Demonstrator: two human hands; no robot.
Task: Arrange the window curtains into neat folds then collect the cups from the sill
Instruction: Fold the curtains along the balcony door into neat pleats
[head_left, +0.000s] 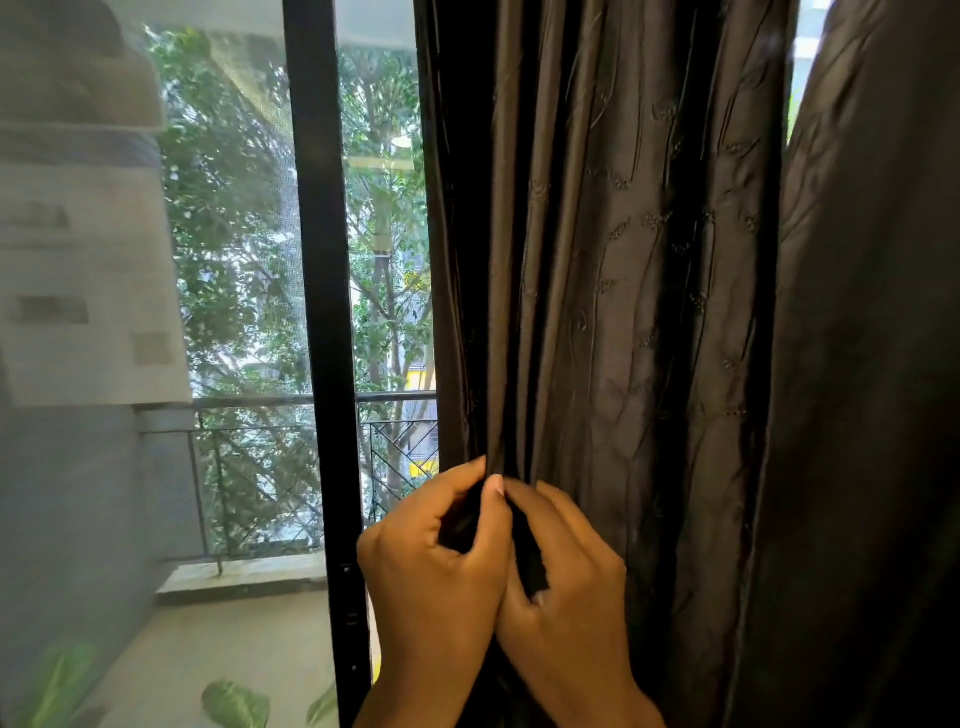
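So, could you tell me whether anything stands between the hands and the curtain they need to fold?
Nothing visible does: the left hand and right hand already pinch folds of the dark curtain, close together.

Daylight is streaming in through the window glass (384, 218) and blowing out the sky, while the dark curtain (623, 260) is sitting in deep shadow with only a faint sheen on its folds, and the left edge is smearing into blur behind a hazy mesh screen (78, 467).
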